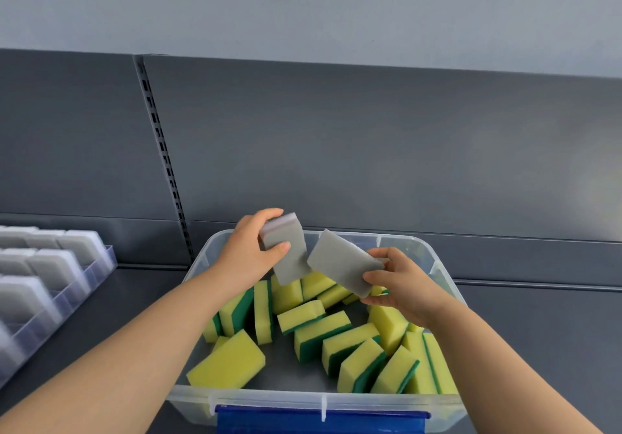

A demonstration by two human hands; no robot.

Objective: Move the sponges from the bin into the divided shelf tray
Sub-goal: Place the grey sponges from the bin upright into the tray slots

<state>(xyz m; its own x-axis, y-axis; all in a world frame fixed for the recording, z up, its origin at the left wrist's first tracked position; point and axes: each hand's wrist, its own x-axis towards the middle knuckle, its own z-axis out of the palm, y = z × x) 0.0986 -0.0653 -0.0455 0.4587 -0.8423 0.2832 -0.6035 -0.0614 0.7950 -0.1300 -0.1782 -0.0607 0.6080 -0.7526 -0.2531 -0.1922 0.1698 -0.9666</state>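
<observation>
Over the clear plastic bin [188,396] of yellow-green sponges [226,361], left hand [247,255] grips a grey rectangular sponge [289,248], right hand [400,285] pinches another grey sponge [340,260].

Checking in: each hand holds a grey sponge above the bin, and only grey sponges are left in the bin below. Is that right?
Not quite. The head view shows the left hand holding one grey sponge and the right hand holding the other grey sponge above the bin, but those left in it are yellow-and-green sponges, not grey.
</observation>
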